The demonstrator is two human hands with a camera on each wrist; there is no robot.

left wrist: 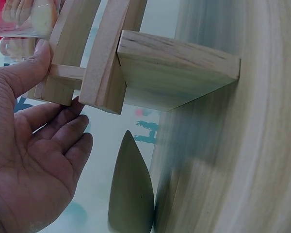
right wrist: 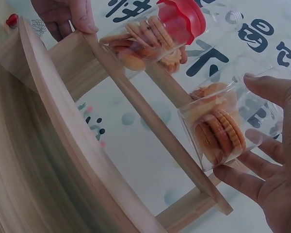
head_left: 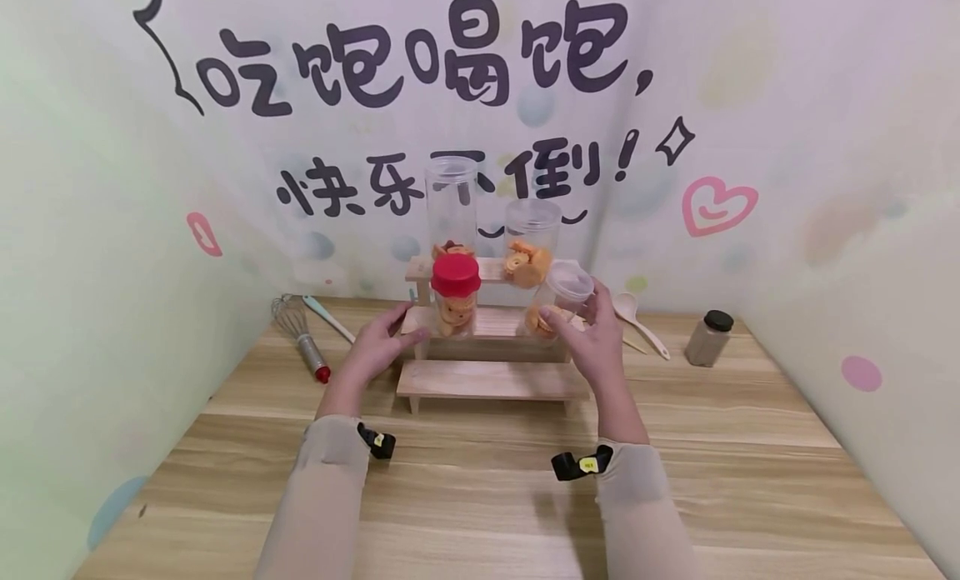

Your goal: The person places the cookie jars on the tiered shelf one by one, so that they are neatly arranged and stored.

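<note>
My right hand (head_left: 597,340) grips a clear plastic jar (right wrist: 218,128) of sandwich biscuits, thumb on one side and fingers on the other. In the head view that jar leans right over the middle step of a three-step wooden stand (head_left: 491,380). At the step's left end, my left hand (left wrist: 43,131) holds the wood between thumb and fingers; some fingertips are hidden behind it. Near this hand, a red-lidded jar (head_left: 456,292) of biscuits stands upright on the same step. On the top step are a tall clear jar (head_left: 452,201) and a shorter jar (head_left: 531,238), both holding biscuits.
Left of the stand lie a whisk (head_left: 303,338) with a red-tipped handle and a light-blue-ended utensil (head_left: 327,316). To the right are a pale spoon (head_left: 640,323) and a small black-lidded jar (head_left: 708,340). A printed cloth wall (head_left: 810,105) encloses the wooden table (head_left: 480,488).
</note>
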